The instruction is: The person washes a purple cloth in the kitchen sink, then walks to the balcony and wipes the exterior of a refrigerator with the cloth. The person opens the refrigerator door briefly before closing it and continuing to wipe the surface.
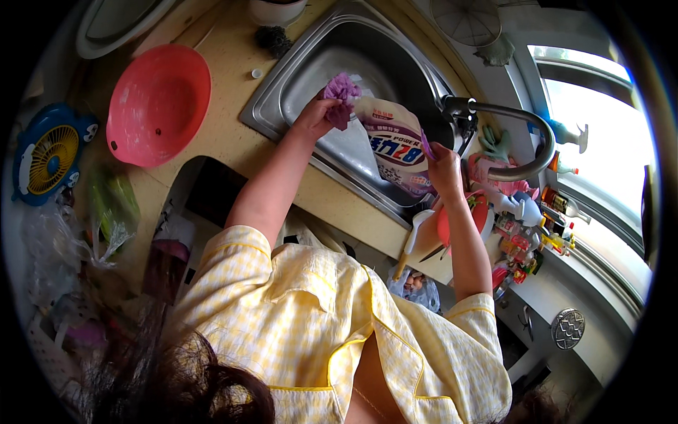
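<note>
My left hand (316, 116) is closed on a crumpled purple cloth (342, 100) over the sink (321, 60). A white and purple detergent bag (385, 120) with large printed lettering lies tilted across the sink, to the right of the cloth. My right hand (446, 172) pinches a purple strip at the bag's right side; the fingers partly hide that spot. Light-coloured material shows between the cloth and the bag, but I cannot tell what it is.
A curved faucet (522, 113) arches right of the sink. On the left counter are a pink basin (159, 99), a small white cap (256, 73), a dark scouring pad (272, 42) and a blue-and-yellow fan (51, 161). Several bottles and a spray bottle (567, 134) line the windowsill.
</note>
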